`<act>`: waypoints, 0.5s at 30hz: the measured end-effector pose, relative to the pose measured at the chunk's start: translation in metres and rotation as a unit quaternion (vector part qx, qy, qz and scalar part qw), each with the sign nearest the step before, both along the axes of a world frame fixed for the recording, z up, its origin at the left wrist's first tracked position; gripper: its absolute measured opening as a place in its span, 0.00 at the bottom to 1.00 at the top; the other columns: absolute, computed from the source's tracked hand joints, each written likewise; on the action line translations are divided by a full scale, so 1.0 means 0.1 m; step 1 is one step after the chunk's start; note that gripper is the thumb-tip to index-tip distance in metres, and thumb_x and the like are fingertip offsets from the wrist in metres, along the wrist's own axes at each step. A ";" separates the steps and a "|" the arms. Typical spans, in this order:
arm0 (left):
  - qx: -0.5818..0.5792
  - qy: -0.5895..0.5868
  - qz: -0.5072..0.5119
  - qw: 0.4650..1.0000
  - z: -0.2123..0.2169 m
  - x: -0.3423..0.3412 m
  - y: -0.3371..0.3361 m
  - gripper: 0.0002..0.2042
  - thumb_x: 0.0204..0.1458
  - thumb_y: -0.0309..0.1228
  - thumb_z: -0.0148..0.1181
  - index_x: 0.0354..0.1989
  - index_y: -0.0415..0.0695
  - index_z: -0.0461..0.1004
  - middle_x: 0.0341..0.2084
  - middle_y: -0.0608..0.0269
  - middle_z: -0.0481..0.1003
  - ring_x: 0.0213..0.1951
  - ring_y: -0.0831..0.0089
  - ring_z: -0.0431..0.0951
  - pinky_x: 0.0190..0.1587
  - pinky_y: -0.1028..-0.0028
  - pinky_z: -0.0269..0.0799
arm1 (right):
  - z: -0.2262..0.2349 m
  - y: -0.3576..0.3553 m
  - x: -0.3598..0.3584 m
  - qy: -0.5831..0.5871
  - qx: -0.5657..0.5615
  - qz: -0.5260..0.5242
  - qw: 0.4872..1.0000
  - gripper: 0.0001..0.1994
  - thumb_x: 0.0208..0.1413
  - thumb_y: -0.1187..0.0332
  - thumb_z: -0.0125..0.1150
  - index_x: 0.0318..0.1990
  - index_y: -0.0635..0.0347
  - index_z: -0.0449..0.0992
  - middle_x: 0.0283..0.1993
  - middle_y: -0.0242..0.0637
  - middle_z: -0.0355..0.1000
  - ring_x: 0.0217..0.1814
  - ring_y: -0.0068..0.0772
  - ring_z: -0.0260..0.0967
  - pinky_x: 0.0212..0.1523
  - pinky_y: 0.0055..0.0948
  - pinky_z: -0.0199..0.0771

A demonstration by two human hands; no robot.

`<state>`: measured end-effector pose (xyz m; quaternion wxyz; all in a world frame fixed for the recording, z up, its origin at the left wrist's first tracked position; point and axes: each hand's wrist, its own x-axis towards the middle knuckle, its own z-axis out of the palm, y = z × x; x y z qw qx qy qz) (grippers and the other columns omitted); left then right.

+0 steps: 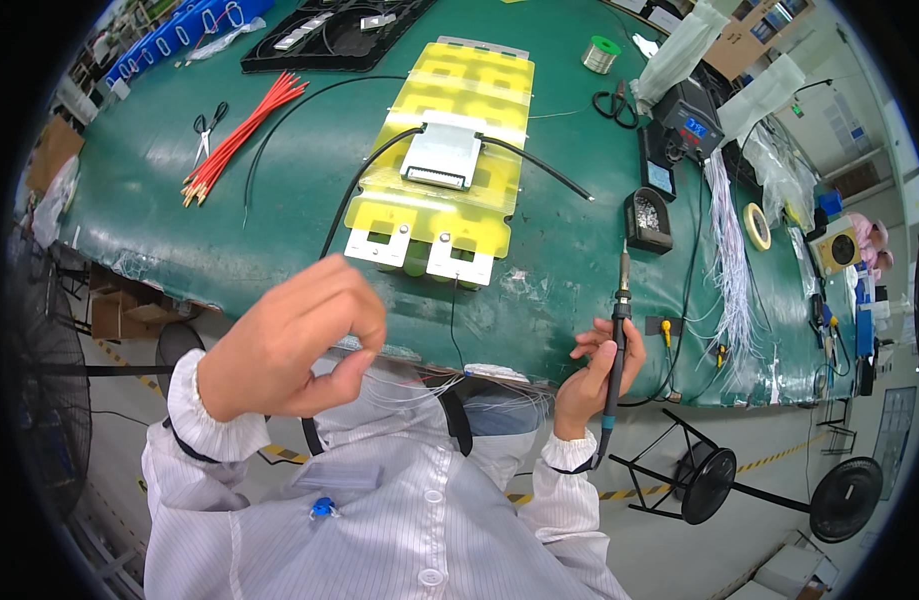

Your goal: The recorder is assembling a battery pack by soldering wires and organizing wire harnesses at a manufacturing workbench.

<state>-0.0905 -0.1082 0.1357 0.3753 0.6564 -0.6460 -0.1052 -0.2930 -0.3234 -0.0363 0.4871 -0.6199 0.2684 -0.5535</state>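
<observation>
The person's right hand (586,388) is holding a soldering iron (615,362) by its dark handle, with the metal tip pointing away from the body. This tip is just beside a small black box of tip-cleaning metal wool (647,220). The left hand (297,345) is raised before the near edge of the green tabletop (139,220), its fingers bent and the thumb close to the forefinger; whether something thin is pinched there, I cannot tell.

Near the middle of the tabletop lies a yellow-covered battery pack (449,85), and the left hand is near its closest left corner. On top of the pack rests a flat silver-white module (444,155), with one black cable going out at each side. At the near end are pale metal plates (459,262), and from one of them a thin dark wire (453,320) hangs down toward the edge.

To the left lie red wires (241,140) in a bundle, beside black-handled scissors (207,130). At the right stands a soldering station (687,122) with a lit display.
</observation>
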 end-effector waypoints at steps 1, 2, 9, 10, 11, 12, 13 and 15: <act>0.001 -0.003 -0.003 1.000 -0.06 -0.05 0.00 0.10 0.35 0.14 0.57 0.27 0.40 0.69 0.27 0.59 0.70 0.31 0.62 0.69 0.32 0.71 0.65 | 0.01 -0.02 -0.02 -0.003 0.001 -0.003 1.000 0.16 0.63 0.67 0.45 0.54 0.65 0.62 0.42 0.46 0.69 0.32 0.27 0.68 0.27 0.21 0.67; -0.019 -0.011 0.030 0.999 -0.18 -0.08 0.04 0.10 0.34 0.15 0.56 0.27 0.40 0.69 0.27 0.59 0.70 0.30 0.63 0.70 0.31 0.72 0.65 | 0.04 -0.03 -0.02 -0.007 0.014 -0.003 1.000 0.16 0.62 0.67 0.45 0.54 0.65 0.62 0.41 0.45 0.70 0.32 0.27 0.68 0.27 0.21 0.67; 0.020 0.077 0.065 0.995 -0.52 -0.10 0.40 0.09 0.35 0.16 0.52 0.28 0.39 0.70 0.21 0.63 0.71 0.23 0.66 0.72 0.25 0.72 0.68 | 0.56 -0.48 -0.27 -0.038 0.042 -0.034 0.998 0.11 0.61 0.69 0.48 0.48 0.64 0.66 0.26 0.38 0.69 0.26 0.23 0.65 0.25 0.20 0.62; 0.087 0.136 0.095 0.982 -0.60 -0.17 0.46 0.09 0.38 0.18 0.54 0.31 0.39 0.71 0.26 0.59 0.73 0.29 0.63 0.74 0.31 0.69 0.70 | 0.68 -0.59 -0.29 -0.035 0.035 -0.044 0.998 0.11 0.61 0.69 0.48 0.48 0.64 0.66 0.26 0.38 0.69 0.26 0.23 0.65 0.25 0.20 0.62; 0.079 0.140 0.085 0.983 -0.68 -0.23 0.40 0.09 0.38 0.18 0.54 0.31 0.39 0.71 0.26 0.59 0.73 0.29 0.63 0.74 0.31 0.69 0.70 | 0.80 -0.73 -0.28 -0.026 0.027 -0.050 0.998 0.10 0.60 0.69 0.49 0.45 0.64 0.67 0.24 0.36 0.68 0.24 0.22 0.64 0.24 0.20 0.61; 0.063 0.086 0.103 0.989 -0.75 -0.29 0.30 0.11 0.39 0.19 0.55 0.35 0.37 0.71 0.32 0.56 0.73 0.34 0.61 0.74 0.36 0.67 0.70 | 0.93 -0.87 -0.26 -0.018 0.022 -0.053 0.998 0.08 0.60 0.68 0.50 0.43 0.63 0.67 0.21 0.35 0.66 0.22 0.22 0.62 0.23 0.20 0.60; 0.046 0.032 0.121 0.991 -0.84 -0.33 0.22 0.13 0.41 0.21 0.55 0.39 0.36 0.71 0.38 0.52 0.73 0.39 0.58 0.74 0.41 0.66 0.70 | 1.07 -1.02 -0.24 0.007 0.007 -0.057 0.998 0.07 0.60 0.68 0.51 0.41 0.62 0.67 0.20 0.34 0.66 0.21 0.21 0.62 0.23 0.19 0.60; 0.096 0.036 0.095 0.990 -1.06 -0.32 0.16 0.19 0.46 0.26 0.57 0.48 0.36 0.67 0.52 0.49 0.66 0.52 0.55 0.68 0.53 0.62 0.65 | 1.29 -1.32 -0.20 0.062 -0.019 -0.058 0.996 0.07 0.60 0.67 0.52 0.39 0.62 0.67 0.19 0.33 0.67 0.18 0.20 0.62 0.20 0.18 0.59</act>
